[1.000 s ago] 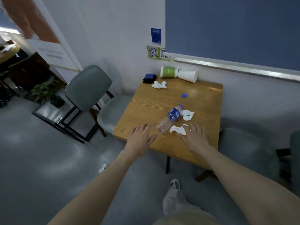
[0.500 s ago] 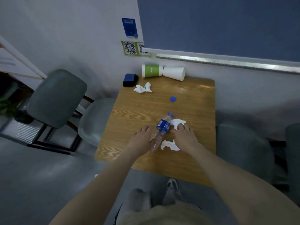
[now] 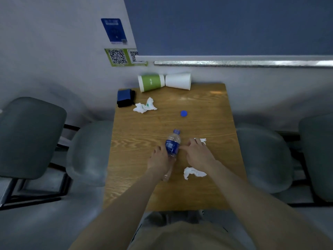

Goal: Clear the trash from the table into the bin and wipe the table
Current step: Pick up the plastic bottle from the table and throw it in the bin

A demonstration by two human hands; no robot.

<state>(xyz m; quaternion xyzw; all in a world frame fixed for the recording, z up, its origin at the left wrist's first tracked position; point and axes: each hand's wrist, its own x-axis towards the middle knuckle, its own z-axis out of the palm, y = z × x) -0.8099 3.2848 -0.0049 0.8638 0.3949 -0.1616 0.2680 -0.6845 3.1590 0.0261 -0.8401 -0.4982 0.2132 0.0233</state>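
**Grabbing the bottle while tissue lies loose**

Spreading across the square wooden desk is the trash: a green paper cup and a white paper cup lying tipped at the far edge, crumpled white tissues, and a small blue cap. The left hand curls its grip around the clear plastic bottle with blue label, mid-desk. The right hand pinches at a tissue; whether it has hold I cannot tell. Uncapped, the bottle could dribble if tilted.
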